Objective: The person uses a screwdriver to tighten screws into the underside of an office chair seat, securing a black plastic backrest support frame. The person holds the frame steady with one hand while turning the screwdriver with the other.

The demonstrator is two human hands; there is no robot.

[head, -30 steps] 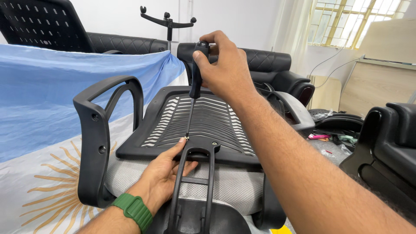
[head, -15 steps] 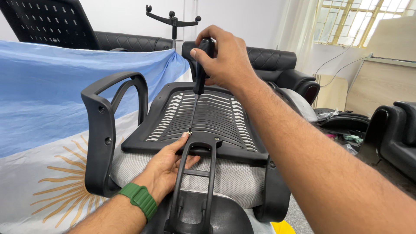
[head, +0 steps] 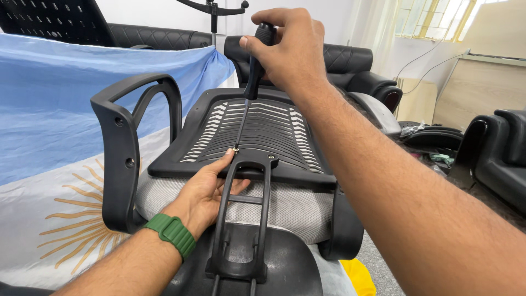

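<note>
An office chair lies tipped in front of me, its black slatted backrest (head: 263, 131) facing up over a grey mesh seat (head: 285, 205). A black plastic bracket (head: 244, 219) runs from the lower middle up to the backrest's near edge. My right hand (head: 287, 49) grips the black handle of a long screwdriver (head: 249, 82), whose tip meets a small screw at the bracket's top left. My left hand (head: 205, 192), with a green wristband, rests against the bracket, fingertips beside the screw.
A black armrest (head: 123, 148) rises at the left. A blue and white cloth with a yellow sun (head: 49, 142) covers the surface at left. Black sofas (head: 350, 66) stand behind and another (head: 498, 159) at right. A yellow object (head: 359, 277) lies below.
The view has drifted so the chair sits lower and further right. Both hands keep their hold, the screwdriver still on the screw.
</note>
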